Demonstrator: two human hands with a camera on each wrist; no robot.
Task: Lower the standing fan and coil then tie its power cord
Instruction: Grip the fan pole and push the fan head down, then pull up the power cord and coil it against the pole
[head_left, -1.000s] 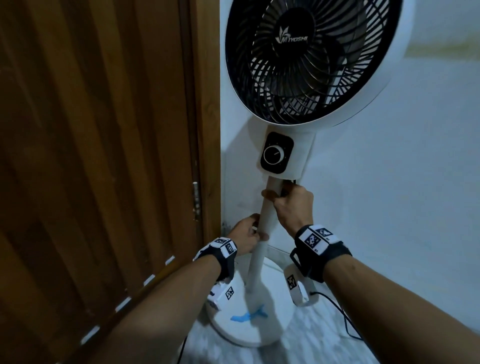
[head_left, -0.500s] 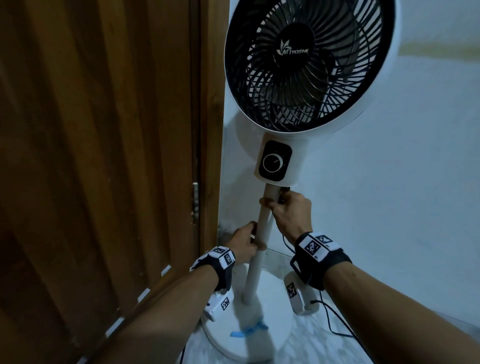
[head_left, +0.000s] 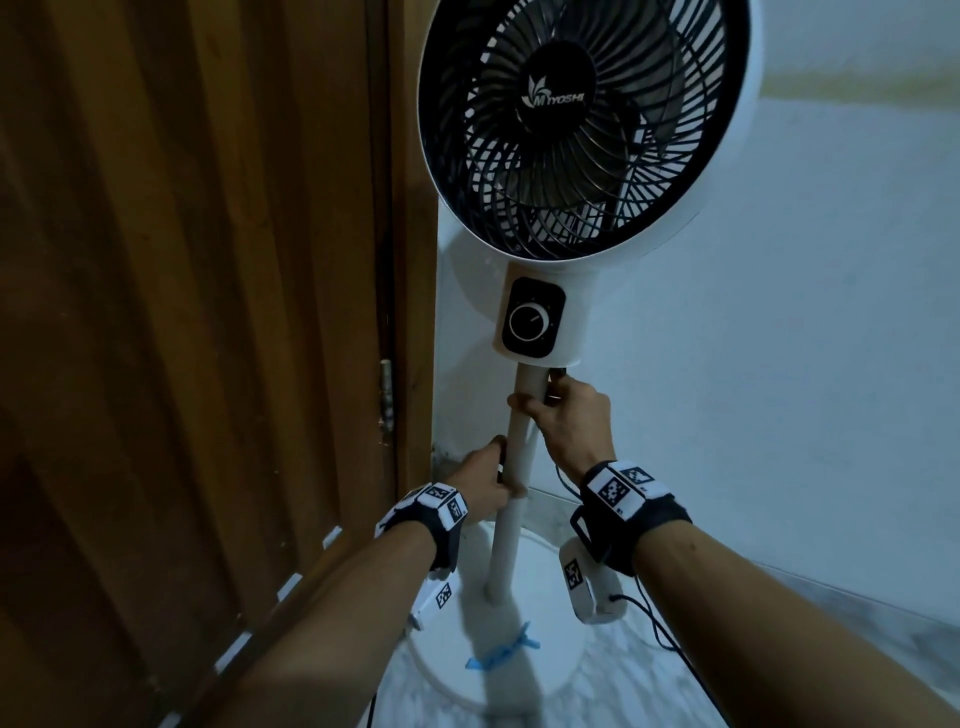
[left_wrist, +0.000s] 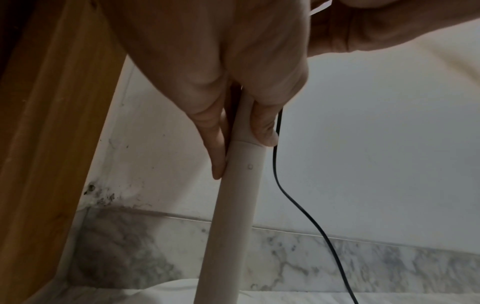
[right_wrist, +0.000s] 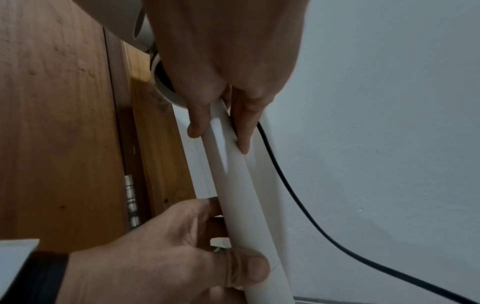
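Observation:
The white standing fan, with its black grille (head_left: 582, 124) and dial panel (head_left: 530, 322), stands upright on a round base (head_left: 550, 670). My right hand (head_left: 558, 418) grips the pole (head_left: 506, 535) just under the dial panel. Lower down, my left hand (head_left: 485, 483) grips the pole at the collar where the thin inner tube enters the wider tube (left_wrist: 231, 205). In the right wrist view both my right hand (right_wrist: 221, 123) and my left hand (right_wrist: 197, 246) curl round the pole (right_wrist: 239, 185). The black power cord (left_wrist: 298, 203) hangs loose behind the pole and trails onto the floor (head_left: 670, 644).
A wooden door (head_left: 182, 312) with a hinge (head_left: 385, 395) stands close on the left. A white wall (head_left: 805, 364) runs behind and to the right. A blue tie (head_left: 501, 652) lies on the base. The floor (head_left: 649, 696) is grey marble.
Both hands keep their grip on the pole. The view has drifted a little, so the fan sits slightly further right and the base lower. No clear change in pole height.

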